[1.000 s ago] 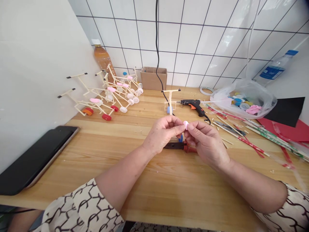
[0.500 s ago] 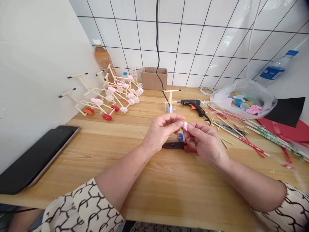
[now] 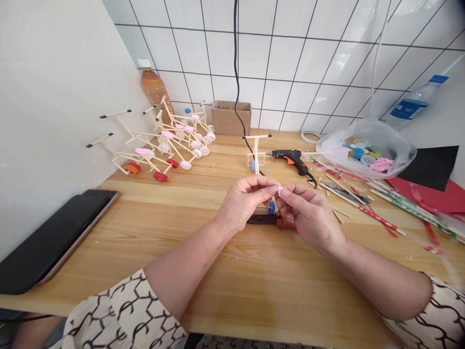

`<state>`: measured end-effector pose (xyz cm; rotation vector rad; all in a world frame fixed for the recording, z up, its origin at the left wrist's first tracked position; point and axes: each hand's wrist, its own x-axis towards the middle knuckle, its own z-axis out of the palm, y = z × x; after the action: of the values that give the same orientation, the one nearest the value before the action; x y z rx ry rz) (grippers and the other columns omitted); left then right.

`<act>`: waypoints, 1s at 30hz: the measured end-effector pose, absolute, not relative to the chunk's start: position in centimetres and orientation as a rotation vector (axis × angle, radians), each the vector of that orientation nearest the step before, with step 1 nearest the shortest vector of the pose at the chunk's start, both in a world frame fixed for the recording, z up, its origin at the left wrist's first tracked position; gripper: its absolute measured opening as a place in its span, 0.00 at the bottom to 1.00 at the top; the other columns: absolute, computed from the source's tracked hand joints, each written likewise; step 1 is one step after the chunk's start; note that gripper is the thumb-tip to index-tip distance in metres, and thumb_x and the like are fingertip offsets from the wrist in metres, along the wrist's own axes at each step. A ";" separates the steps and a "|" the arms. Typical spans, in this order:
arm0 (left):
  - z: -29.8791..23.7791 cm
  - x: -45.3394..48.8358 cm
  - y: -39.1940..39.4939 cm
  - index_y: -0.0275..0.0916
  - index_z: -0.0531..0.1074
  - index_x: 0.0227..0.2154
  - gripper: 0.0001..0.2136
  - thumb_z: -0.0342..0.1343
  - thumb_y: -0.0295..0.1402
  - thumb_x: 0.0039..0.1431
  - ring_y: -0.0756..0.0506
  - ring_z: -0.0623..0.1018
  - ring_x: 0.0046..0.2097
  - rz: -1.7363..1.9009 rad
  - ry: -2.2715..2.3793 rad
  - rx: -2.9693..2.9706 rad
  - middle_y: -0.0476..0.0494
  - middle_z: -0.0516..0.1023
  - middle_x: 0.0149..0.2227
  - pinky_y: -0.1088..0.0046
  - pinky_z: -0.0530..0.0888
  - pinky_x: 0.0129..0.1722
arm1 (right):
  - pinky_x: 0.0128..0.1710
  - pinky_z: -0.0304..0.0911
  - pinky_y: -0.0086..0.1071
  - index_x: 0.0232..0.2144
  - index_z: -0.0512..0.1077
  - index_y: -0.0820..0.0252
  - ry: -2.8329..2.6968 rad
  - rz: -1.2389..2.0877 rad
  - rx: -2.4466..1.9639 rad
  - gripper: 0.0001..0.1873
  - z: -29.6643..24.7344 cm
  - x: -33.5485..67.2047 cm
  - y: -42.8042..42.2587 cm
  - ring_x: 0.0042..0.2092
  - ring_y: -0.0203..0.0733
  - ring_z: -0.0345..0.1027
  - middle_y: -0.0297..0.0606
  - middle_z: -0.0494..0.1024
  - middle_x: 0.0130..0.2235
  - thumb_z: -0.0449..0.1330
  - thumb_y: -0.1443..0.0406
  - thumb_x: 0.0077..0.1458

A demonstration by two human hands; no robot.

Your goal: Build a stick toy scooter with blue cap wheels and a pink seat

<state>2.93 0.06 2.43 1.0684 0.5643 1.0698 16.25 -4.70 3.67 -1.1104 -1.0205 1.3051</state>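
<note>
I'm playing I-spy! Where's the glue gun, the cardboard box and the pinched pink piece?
Glue gun (image 3: 293, 156), head view: black body.
Cardboard box (image 3: 228, 120), head view: front face.
Pinched pink piece (image 3: 279, 190), head view: visible edge.

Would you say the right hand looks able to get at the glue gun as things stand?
Probably yes: the glue gun lies just beyond the right hand, with nothing apparent covering it, though that hand is pinching a pink piece and would likely have to let go first.

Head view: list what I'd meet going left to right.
Black flat rectangular device, amber-filled plastic bottle with white cap, left hand, small pink piece, right hand, clear plastic bottle with blue cap.
</note>
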 end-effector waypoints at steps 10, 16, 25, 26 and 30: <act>2.5 3.5 -0.7 0.37 0.77 0.26 0.04 0.64 0.30 0.44 0.53 0.73 0.26 1.079 0.542 0.979 0.50 0.76 0.23 0.75 0.69 0.29 | 0.16 0.54 0.24 0.25 0.72 0.61 -1.068 1.245 -1.116 0.12 3.9 16.5 -4.7 0.20 0.28 0.54 0.33 0.70 0.23 0.63 0.57 0.48; 2.4 3.6 -0.9 0.41 0.79 0.29 0.05 0.62 0.30 0.46 0.53 0.73 0.30 1.122 0.582 1.010 0.49 0.78 0.28 0.77 0.69 0.29 | 0.17 0.53 0.23 0.24 0.72 0.61 -1.091 1.201 -1.064 0.12 4.0 16.7 -4.3 0.20 0.28 0.54 0.32 0.70 0.22 0.63 0.58 0.48; 3.0 3.3 -0.9 0.39 0.78 0.28 0.05 0.63 0.31 0.46 0.51 0.76 0.31 1.210 0.655 1.103 0.48 0.79 0.29 0.74 0.73 0.33 | 0.17 0.62 0.25 0.26 0.73 0.61 -1.088 1.101 -1.222 0.15 4.3 16.5 -4.3 0.21 0.31 0.62 0.32 0.72 0.22 0.67 0.55 0.40; 3.0 3.3 -0.9 0.38 0.77 0.28 0.05 0.64 0.31 0.46 0.51 0.76 0.31 1.216 0.669 1.112 0.48 0.79 0.29 0.74 0.73 0.33 | 0.17 0.63 0.25 0.26 0.73 0.61 -1.087 1.094 -1.229 0.15 4.2 16.4 -4.3 0.21 0.31 0.63 0.32 0.72 0.22 0.68 0.55 0.40; 3.0 3.3 -1.1 0.37 0.77 0.28 0.06 0.64 0.32 0.45 0.50 0.76 0.30 1.207 0.694 1.114 0.48 0.79 0.28 0.73 0.73 0.33 | 0.17 0.65 0.26 0.26 0.74 0.60 -1.096 1.042 -1.262 0.15 4.1 16.3 -4.5 0.21 0.32 0.64 0.32 0.73 0.21 0.68 0.56 0.40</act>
<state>3.28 -1.05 3.03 1.1139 0.6936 1.2072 16.28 -4.48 4.12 -1.2620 -1.0960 1.0421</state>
